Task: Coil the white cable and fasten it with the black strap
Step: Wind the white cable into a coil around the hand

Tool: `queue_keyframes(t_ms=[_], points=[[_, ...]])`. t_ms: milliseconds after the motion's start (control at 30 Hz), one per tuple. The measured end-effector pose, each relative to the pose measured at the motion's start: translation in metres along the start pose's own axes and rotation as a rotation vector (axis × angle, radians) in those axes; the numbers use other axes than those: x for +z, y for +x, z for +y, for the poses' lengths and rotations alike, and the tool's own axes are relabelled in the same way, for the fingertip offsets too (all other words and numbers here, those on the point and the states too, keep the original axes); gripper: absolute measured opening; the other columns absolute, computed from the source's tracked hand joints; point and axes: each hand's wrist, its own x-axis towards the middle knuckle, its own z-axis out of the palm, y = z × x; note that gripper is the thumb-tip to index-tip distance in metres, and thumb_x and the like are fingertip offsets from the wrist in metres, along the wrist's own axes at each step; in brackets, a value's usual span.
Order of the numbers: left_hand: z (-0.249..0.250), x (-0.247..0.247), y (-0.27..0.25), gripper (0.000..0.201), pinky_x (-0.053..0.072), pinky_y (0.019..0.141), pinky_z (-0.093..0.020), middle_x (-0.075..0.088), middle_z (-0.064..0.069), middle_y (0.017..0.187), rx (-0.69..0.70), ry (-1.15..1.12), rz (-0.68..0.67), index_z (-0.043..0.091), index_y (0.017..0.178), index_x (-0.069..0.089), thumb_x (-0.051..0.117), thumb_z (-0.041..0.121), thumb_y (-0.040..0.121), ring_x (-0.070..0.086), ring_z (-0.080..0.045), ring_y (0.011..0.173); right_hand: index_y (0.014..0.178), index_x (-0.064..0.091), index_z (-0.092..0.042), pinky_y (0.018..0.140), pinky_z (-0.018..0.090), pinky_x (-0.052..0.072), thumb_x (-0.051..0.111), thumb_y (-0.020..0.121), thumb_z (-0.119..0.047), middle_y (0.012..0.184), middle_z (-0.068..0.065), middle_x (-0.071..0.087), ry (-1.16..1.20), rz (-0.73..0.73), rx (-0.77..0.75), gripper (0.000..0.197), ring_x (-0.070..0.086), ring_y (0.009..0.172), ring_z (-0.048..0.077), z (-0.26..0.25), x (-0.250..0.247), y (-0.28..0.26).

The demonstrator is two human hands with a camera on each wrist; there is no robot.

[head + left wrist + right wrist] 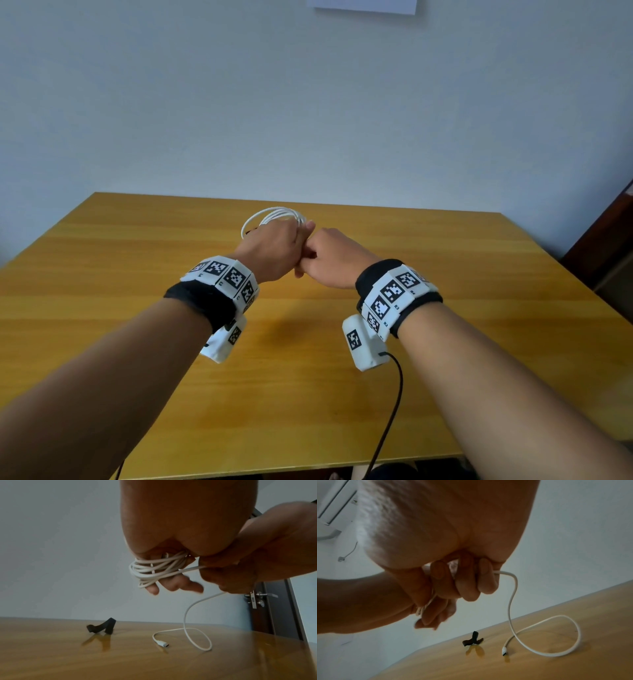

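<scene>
Left hand (274, 246) grips the white cable's (154, 569) coils; right hand (334, 258) clasps its tail, which drops to the table (137, 274), plug (162, 643) seemingly pointing away from the black strap (102, 627).

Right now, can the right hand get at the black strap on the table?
Probably not yet: the right hand grips the white cable. The black strap lies in the open on the table, nothing covering it.
</scene>
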Motion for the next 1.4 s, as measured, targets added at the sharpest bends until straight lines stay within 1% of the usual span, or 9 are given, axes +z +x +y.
queue_keyframes(t_ms=[133,233,333,467,700,800,1067,1233,1400], points=[[-0.001,-0.003,-0.008,0.057,0.039,0.053,-0.033,0.062,-0.008,0.063,-0.008,-0.018,-0.057,0.02,0.064,0.055,0.023,0.039,0.106,0.052,-0.019,0.053,0.069,0.077,-0.008,0.056,0.036,0.046,0.064,0.083,-0.024,0.052,-0.001,0.063,0.006,0.073,-0.015,0.025,0.05,0.046,0.016,0.004,-0.005,-0.001],[-0.007,0.001,-0.012,0.062,0.039,0.057,-0.036,0.054,-0.016,0.063,-0.096,-0.158,-0.149,0.018,0.065,0.05,0.018,0.059,0.098,0.045,-0.024,0.054,0.063,0.067,0.003,0.05,0.027,0.032,0.062,0.083,-0.023,0.04,-0.005,0.051,0.049,0.125,-0.034,0.033,0.038,0.036,0.007,0.008,-0.013,-0.002],[-0.005,0.003,-0.013,0.066,0.026,0.048,-0.03,0.032,-0.004,0.052,-0.16,-0.47,-0.22,0.016,0.057,0.032,0.017,0.067,0.097,0.027,-0.018,0.047,0.054,0.051,-0.003,0.051,0.032,0.03,0.056,0.085,-0.034,0.052,0.016,0.055,0.081,0.199,-0.066,0.044,0.035,0.045,0.016,0.011,-0.019,0.0],[0.004,-0.005,-0.012,0.06,0.009,0.048,-0.029,0.019,0.002,0.051,-0.206,-0.806,-0.362,0.019,0.056,0.026,0.023,0.058,0.102,0.011,-0.014,0.045,0.066,0.055,0.006,0.055,0.033,0.03,0.053,0.084,-0.029,0.044,-0.006,0.034,0.176,0.229,-0.041,0.04,0.032,0.05,0.019,0.015,-0.026,0.003],[0.016,-0.023,-0.018,0.053,0.006,0.048,-0.029,0.009,0.005,0.05,-0.232,-1.281,-0.486,0.023,0.056,0.02,0.034,0.053,0.097,0.006,-0.012,0.045,0.061,0.04,-0.016,0.062,0.04,0.027,0.048,0.094,-0.05,0.061,0.003,0.031,0.33,0.257,-0.027,0.049,0.029,0.061,0.022,0.018,-0.029,0.002],[0.022,-0.027,-0.018,0.052,0.006,0.048,-0.029,0.009,0.006,0.049,-0.223,-1.479,-0.49,0.023,0.058,0.018,0.037,0.055,0.095,0.005,-0.012,0.043,0.07,0.047,0.002,0.065,0.041,0.031,0.041,0.087,-0.074,0.066,0.008,0.037,0.399,0.263,-0.005,0.077,0.032,0.065,0.023,0.018,-0.023,0.003],[0.034,-0.035,-0.007,0.051,0.021,0.053,-0.028,0.014,0.007,0.055,-0.02,-1.9,-0.216,0.023,0.063,0.025,0.027,0.056,0.102,0.011,-0.012,0.046,0.059,0.046,-0.024,0.061,0.04,0.029,0.046,0.098,-0.036,0.054,-0.006,0.039,0.419,0.251,0.061,0.041,0.03,0.055,0.018,0.023,-0.006,0.008],[0.041,-0.037,0.001,0.04,0.029,0.066,-0.032,0.033,0.004,0.064,-0.042,-1.703,0.062,0.02,0.073,0.039,0.036,0.045,0.104,0.028,-0.014,0.054,0.087,0.056,-0.006,0.062,0.035,0.035,0.041,0.107,-0.03,0.068,-0.001,0.048,0.234,0.107,0.022,0.034,0.04,0.059,0.017,0.015,0.0,0.007],[0.047,-0.035,0.005,0.042,0.035,0.06,-0.027,0.049,0.003,0.065,-0.039,-1.229,0.212,0.018,0.068,0.049,0.038,0.035,0.105,0.044,-0.013,0.055,0.093,0.054,-0.014,0.067,0.035,0.041,0.042,0.104,-0.033,0.09,0.006,0.063,0.025,0.055,-0.035,0.025,0.054,0.074,0.02,0.004,0.002,0.004]])
